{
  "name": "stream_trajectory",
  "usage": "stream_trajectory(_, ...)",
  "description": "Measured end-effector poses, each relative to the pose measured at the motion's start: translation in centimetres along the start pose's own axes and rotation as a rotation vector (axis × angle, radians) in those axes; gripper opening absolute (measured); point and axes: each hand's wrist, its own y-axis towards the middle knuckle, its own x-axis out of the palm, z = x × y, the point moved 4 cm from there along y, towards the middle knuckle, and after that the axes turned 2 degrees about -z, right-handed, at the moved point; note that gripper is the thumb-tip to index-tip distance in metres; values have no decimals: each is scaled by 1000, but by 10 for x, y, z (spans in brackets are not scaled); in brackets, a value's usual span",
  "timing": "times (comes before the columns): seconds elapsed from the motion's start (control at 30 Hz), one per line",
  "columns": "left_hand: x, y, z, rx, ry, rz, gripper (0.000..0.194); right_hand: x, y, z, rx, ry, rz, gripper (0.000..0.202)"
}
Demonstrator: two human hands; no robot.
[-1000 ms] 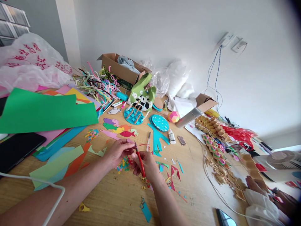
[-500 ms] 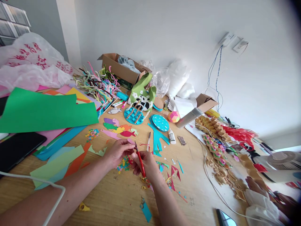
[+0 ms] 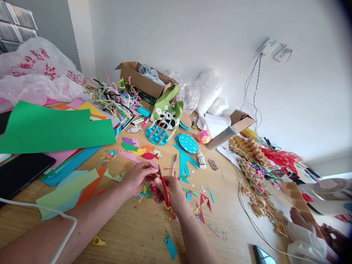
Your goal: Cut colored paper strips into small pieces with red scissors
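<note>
Red-handled scissors (image 3: 165, 190) are in my right hand (image 3: 173, 193), their dark tips pointing up and away from me. My left hand (image 3: 140, 176) is closed in a pinch right at the scissor tips; whatever lies between its fingers is too small to make out. Under and between the hands spreads a pile of small colourful paper bits (image 3: 146, 191). Just beyond them lie a slim pen-like tool (image 3: 174, 164) and a blue paper offcut (image 3: 183, 165). Several coloured paper fish (image 3: 150, 156) rest farther back, near a blue disc with twisted posts (image 3: 157, 135).
Green card (image 3: 57, 128) covers a stack of paper at left, near a dark phone or tablet (image 3: 24, 176). A glue bottle (image 3: 201, 160), a grey cylinder (image 3: 222, 138) and egg-carton pieces (image 3: 250, 146) stand right. Another person's hand (image 3: 301, 220) shows at far right. A white cable (image 3: 67, 216) crosses my left forearm.
My hands and the scissors hold almost the same pose. The view has shifted very slightly. At far right, the other person's hands have moved a little.
</note>
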Motion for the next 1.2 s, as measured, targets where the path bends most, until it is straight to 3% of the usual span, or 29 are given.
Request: stream_trajectory(1.2,-4,2,1,-26,73,14,14,2,-3,-3,63,-8,-4,48)
